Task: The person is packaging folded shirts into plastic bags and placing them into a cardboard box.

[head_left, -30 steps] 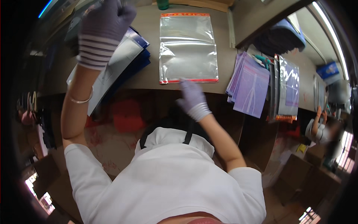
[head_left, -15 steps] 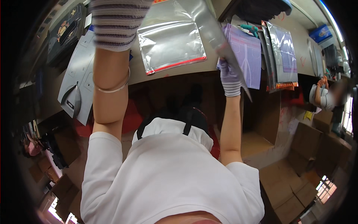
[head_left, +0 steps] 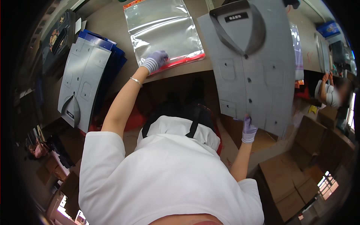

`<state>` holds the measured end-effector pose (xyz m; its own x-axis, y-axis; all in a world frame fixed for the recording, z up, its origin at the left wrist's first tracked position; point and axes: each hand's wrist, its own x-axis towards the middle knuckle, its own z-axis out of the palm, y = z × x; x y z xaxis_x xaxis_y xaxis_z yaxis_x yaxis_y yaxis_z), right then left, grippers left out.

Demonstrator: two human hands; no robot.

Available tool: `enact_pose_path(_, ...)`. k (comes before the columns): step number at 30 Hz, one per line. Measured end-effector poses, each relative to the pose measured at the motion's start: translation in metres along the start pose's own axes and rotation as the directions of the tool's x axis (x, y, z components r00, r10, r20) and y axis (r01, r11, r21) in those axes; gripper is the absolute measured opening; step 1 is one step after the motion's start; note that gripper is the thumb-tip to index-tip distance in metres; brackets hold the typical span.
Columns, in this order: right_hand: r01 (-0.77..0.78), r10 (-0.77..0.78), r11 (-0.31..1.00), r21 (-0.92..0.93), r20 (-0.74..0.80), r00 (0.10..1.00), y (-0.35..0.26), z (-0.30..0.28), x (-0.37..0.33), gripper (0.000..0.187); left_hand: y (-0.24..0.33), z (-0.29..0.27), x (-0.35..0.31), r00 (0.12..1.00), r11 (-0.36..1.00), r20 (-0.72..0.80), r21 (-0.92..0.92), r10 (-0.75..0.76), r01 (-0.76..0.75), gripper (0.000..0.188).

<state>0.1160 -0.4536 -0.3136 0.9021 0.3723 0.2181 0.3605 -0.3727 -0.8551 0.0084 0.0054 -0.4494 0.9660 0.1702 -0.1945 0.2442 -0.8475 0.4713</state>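
Observation:
A clear plastic bag point(head_left: 165, 35) with a red edge lies on the table. My left hand point(head_left: 155, 61), in a purple-and-white striped glove, is closed at that red edge, its fingertips partly hidden. My right hand point(head_left: 248, 131), gloved alike, pinches the bottom edge of a flat grey shirt-shaped sheet point(head_left: 258, 71). The sheet has a dark collar, buttons and pockets. It is raised over the table's front edge to the right of the bag, its printed face toward me.
At left lies a stack of similar grey shirt-shaped sheets point(head_left: 83, 71) with blue ones under it. A black box point(head_left: 58, 41) stands behind the stack. Cardboard boxes point(head_left: 288, 180) are at lower right. Another person point(head_left: 333, 92) works at far right.
My left hand has come down from the upper left onto the bag's red edge. My right hand has moved down and right, turning the grey sheet from edge-on to face-on.

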Motion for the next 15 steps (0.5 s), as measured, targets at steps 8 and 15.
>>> enact_pose_path(8, -0.134, 0.194, 0.952, -0.275, 0.202, 0.96, -0.025, -0.012, -0.038, 0.03, -0.021, -0.001, 0.019, 0.923, 0.864, -0.032, -0.365, -0.384, 0.347, 0.028)
enact_pose_path(15, 0.059, -0.004, 0.984, -0.166, 0.312, 0.95, -0.055, 0.037, -0.062, 0.017, -0.016, -0.045, 0.013, 0.808, 0.859, -0.423, -0.479, -0.409, 0.184, 0.021)
